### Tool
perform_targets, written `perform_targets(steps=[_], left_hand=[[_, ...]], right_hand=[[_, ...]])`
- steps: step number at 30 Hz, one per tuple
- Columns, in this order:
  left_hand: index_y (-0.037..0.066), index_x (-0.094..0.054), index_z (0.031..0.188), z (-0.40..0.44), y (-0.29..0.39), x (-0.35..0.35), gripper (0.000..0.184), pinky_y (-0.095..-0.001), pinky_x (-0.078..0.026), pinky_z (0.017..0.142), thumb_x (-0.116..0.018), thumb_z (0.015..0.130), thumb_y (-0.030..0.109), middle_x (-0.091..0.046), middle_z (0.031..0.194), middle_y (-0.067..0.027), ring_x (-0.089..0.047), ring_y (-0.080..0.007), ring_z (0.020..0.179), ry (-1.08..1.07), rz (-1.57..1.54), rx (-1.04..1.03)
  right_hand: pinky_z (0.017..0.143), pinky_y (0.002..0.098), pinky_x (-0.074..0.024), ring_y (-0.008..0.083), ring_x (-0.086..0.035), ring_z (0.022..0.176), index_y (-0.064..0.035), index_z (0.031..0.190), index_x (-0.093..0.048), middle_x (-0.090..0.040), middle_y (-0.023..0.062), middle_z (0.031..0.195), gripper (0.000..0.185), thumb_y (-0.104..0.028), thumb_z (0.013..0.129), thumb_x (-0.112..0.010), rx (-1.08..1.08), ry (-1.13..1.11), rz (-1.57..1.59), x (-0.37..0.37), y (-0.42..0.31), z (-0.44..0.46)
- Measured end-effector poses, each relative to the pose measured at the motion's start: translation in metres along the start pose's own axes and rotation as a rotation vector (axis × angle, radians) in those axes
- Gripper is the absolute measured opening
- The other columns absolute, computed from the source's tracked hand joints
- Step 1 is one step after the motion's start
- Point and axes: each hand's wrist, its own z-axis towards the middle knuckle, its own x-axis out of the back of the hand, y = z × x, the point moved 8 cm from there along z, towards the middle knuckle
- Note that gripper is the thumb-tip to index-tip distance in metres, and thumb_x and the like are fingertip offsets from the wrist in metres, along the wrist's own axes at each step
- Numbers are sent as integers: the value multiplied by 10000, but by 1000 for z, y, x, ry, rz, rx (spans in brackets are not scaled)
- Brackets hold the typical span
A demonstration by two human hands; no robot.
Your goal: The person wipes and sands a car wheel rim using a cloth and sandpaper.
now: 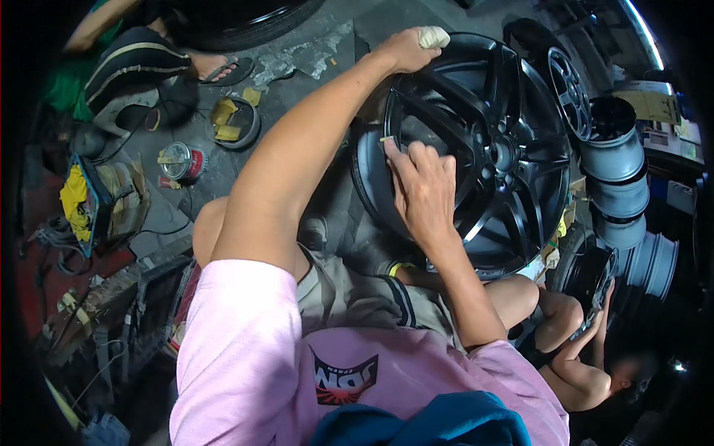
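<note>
A glossy black alloy wheel [513, 152] with several spokes is tilted up in front of my knees. My left hand [409, 50] is at its far upper edge, closed around a cream-coloured wad [433, 37] that looks like cloth. Lower down, my right hand [425, 182] bends over the near left side of the wheel. Its index finger presses a small yellow piece of sandpaper [386, 139] against the rim edge, while the other fingers are curled. The thumb side of the right hand is partly hidden.
On the floor to the left are a round bowl [245, 126] with yellow sheets and a tin can [178, 161]. Stacked wheels [613, 163] stand at right. A co-worker [587, 372] crouches at lower right; another person's sandalled foot [216, 67] is at upper left.
</note>
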Motion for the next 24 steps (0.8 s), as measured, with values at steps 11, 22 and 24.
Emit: perform_targets(steps=[11, 22, 24], left_hand=[[86, -697, 1400, 22, -21, -17, 566, -395, -521, 1077, -805, 960, 424, -771, 1278, -146, -714, -282, 1210, -18, -32, -81], [59, -677, 1409, 13, -14, -12, 626, -429, -513, 1115, -790, 950, 469, -739, 1354, -199, -693, -365, 1285, -57, -67, -85], [34, -668, 1407, -1, -3, 3, 666, -433, -509, 1118, -806, 933, 481, -735, 1344, -223, -682, -371, 1302, -29, 7, 19]], right_hand=[[817, 412, -384, 255, -552, 922, -70, 1286, -740, -530, 71, 969, 391, -76, 896, -721, 143, -3, 28, 4, 7, 14], [814, 405, -381, 243, -544, 923, -55, 1284, -729, -540, 67, 972, 380, -78, 905, -714, 123, 19, 35, -3, 16, 32], [814, 405, -383, 244, -546, 921, -51, 1286, -730, -540, 69, 971, 383, -77, 904, -713, 93, 26, 36, -4, 10, 28]])
